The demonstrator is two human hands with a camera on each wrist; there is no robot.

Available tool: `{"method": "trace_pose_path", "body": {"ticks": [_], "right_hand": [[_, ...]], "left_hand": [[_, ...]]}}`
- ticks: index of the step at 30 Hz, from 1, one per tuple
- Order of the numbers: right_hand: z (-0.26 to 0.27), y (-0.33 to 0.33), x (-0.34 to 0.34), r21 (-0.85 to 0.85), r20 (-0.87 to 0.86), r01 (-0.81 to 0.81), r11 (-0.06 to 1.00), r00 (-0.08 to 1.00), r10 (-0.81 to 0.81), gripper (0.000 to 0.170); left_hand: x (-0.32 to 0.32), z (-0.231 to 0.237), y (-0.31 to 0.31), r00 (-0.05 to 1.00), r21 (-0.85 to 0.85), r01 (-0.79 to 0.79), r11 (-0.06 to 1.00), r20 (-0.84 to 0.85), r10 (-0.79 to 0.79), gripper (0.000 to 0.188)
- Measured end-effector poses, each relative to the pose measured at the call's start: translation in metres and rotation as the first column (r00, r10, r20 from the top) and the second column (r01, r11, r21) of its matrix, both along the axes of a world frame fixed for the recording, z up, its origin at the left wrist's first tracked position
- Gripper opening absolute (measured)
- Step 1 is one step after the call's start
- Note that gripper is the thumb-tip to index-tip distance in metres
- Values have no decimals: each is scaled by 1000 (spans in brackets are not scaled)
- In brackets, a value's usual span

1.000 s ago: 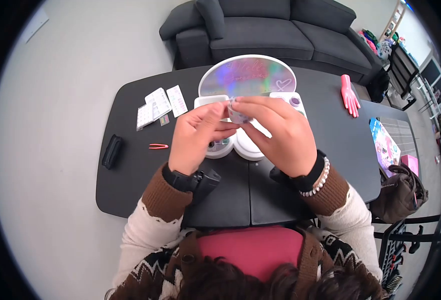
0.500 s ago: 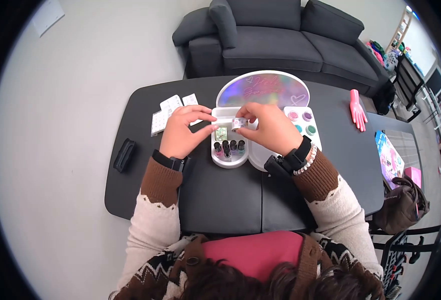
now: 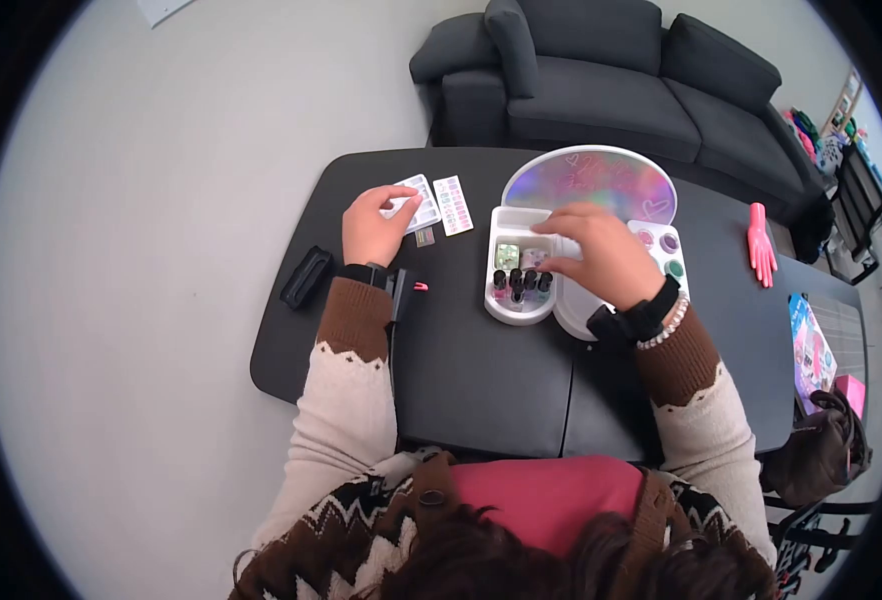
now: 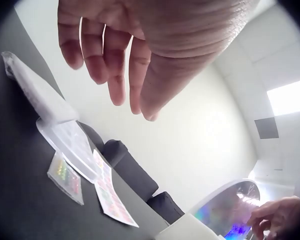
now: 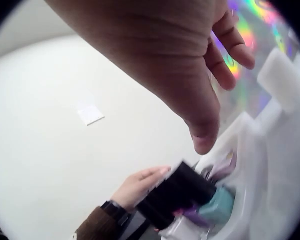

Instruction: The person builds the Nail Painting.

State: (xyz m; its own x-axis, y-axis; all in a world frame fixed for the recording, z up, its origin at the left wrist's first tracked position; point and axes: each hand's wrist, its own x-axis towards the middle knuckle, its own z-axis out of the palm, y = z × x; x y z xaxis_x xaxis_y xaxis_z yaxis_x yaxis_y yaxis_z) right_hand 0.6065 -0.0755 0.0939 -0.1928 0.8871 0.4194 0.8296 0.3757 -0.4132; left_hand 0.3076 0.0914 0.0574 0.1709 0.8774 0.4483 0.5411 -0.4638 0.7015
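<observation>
My left hand [image 3: 376,225] [image 4: 135,45] hovers by the white nail tray [image 3: 424,207] [image 4: 72,145], its relaxed fingers holding nothing. Beside the tray are a sticker sheet [image 3: 453,206] [image 4: 112,195] and a small glittery sheet [image 3: 425,237] [image 4: 65,180]. Over the left part of the white case [image 3: 494,300], my right hand [image 3: 606,255] [image 5: 190,65] has its thumb and fingers apart, empty. Near its fingertips a pale patterned roll [image 3: 534,258] lies in a compartment beside a green patterned piece [image 3: 507,256]. Black-capped polish bottles [image 3: 517,287] [image 5: 217,206] stand in front.
The case's shiny lid [image 3: 591,185] stands upright behind. A black pouch [image 3: 307,278] lies at the left, red tweezers [image 3: 421,287] partly behind the left wrist device. Further right are a pink model hand [image 3: 761,245], a side table with a colourful package [image 3: 811,350] and a bag [image 3: 821,450].
The patterned roll, held up before and then lowered by my right hand, now lies in the case, let go. My left hand has moved away from the case to the nail tray. The head view has shifted.
</observation>
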Motion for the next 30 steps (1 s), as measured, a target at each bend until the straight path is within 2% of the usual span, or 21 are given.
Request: {"method": "trace_pose_path", "body": {"ticks": [2, 4, 5, 6, 7, 8, 9, 10, 12, 13, 14, 16, 17, 19, 21, 24, 26, 27, 28, 30], "right_hand": [[17, -6, 17, 81, 14, 39, 996, 999, -40, 40], [37, -16, 39, 155, -51, 176, 972, 984, -170, 34], [40, -21, 56, 208, -61, 250, 946, 968, -243, 32], [42, -29, 74, 256, -74, 326, 910, 945, -317, 30], [40, -38, 87, 321, -96, 405, 856, 913, -396, 27], [37, -49, 98, 215, -215, 519, 828, 852, -478, 31], [21, -55, 119, 121, -345, 565, 816, 795, -499, 36], [-1, -59, 140, 27, -465, 588, 808, 723, -511, 41], [-26, -73, 159, -258, -686, 464, 848, 530, -499, 53], [-34, -79, 161, -389, -729, 356, 850, 445, -520, 64], [-40, -82, 164, -381, -734, 361, 851, 441, -516, 64], [-46, -80, 165, -553, -799, 34, 833, 264, -541, 73], [-45, -81, 161, -503, -819, -42, 864, 343, -460, 77], [-35, -84, 151, -517, -747, 91, 851, 438, -500, 77], [-20, -86, 141, -560, -647, 221, 799, 486, -588, 74], [-16, -85, 146, -578, -636, 171, 798, 519, -572, 66], [-22, -86, 148, -511, -718, 156, 846, 464, -519, 64], [-26, -87, 151, -486, -735, 162, 859, 455, -502, 64], [-28, -86, 152, -457, -754, 171, 873, 446, -483, 63], [-27, -85, 149, -434, -769, 198, 879, 427, -476, 62]], "left_hand": [[-6, -5, 9, 1000, 20, 26, 999, -4, -25, 24], [1, -5, 8, 988, -196, 132, 972, 108, -112, 25], [4, -11, 11, 949, -268, 287, 920, 208, -236, 37], [15, -10, 5, 939, -266, 325, 908, 202, -277, 37], [25, -10, -5, 881, -338, 432, 836, 359, -310, 44], [32, -10, -12, 804, -389, 535, 750, 507, -311, 51], [33, -15, -11, 795, -458, 584, 671, 488, -359, 61], [38, -21, -14, 787, -454, 598, 660, 489, -377, 61], [43, -27, -22, 796, -527, 597, 605, 481, -367, 60], [46, -19, -32, 791, -546, 607, 577, 487, -371, 61], [48, -22, -31, 778, -553, 624, 551, 504, -375, 59], [49, -21, -35, 757, -552, 650, 522, 530, -383, 57], [49, -20, -36, 761, -556, 646, 523, 527, -379, 55], [49, -8, -43, 793, -592, 607, 530, 502, -346, 55], [54, 7, -48, 813, -618, 578, 532, 493, -310, 55], [46, 7, -47, 823, -635, 565, 527, 479, -306, 54], [41, 8, -37, 850, -623, 515, 589, 461, -256, 52], [36, 16, -32, 917, -633, 372, 679, 362, -166, 50], [29, 12, -17, 900, -524, 381, 762, 398, -176, 50], [15, 11, 25, 935, -363, 326, 873, 257, -242, 51]]}}
